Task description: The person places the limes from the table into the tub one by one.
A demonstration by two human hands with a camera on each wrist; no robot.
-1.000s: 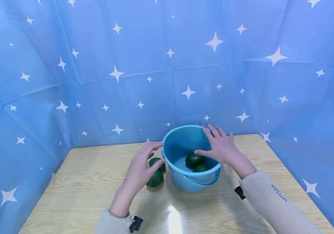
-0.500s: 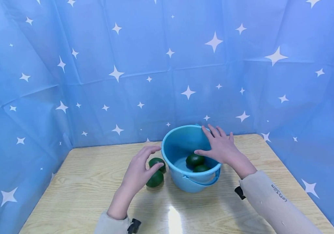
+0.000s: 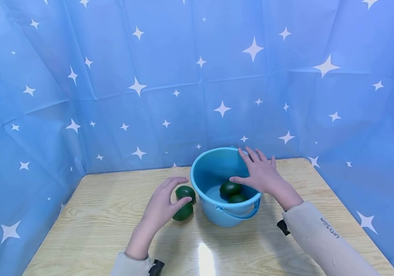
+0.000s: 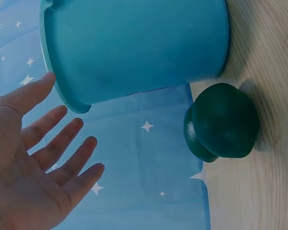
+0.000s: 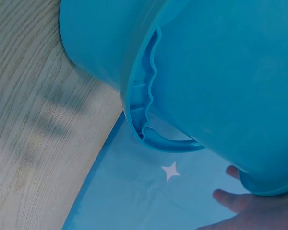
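Observation:
A light blue bucket (image 3: 214, 214) stands on the table in the head view, its mouth tipped toward me. Inside lie two dark green, avocado-like fruits (image 3: 230, 189). Two more such fruits sit against the bucket's left side, a rear one (image 3: 185, 193) and a front one (image 3: 183, 213); in the left wrist view the green fruit (image 4: 228, 122) shows below the hand's level. My left hand (image 3: 160, 202) hovers beside them, palm toward the bucket, fingers apart and holding nothing. Over the bucket's right rim is my right hand (image 3: 261, 174), fingers spread, thumb reaching over the opening.
The wooden table (image 3: 89, 226) backs onto a blue star-patterned cloth (image 3: 169, 76), which also hangs at both sides. The bucket's handle (image 3: 243, 215) hangs down at its front; in the right wrist view the handle's grip (image 5: 146, 86) is ridged.
My left hand has drawn back slightly to the left and down, away from the bucket's rim. The right hand, bucket and fruits stay in place.

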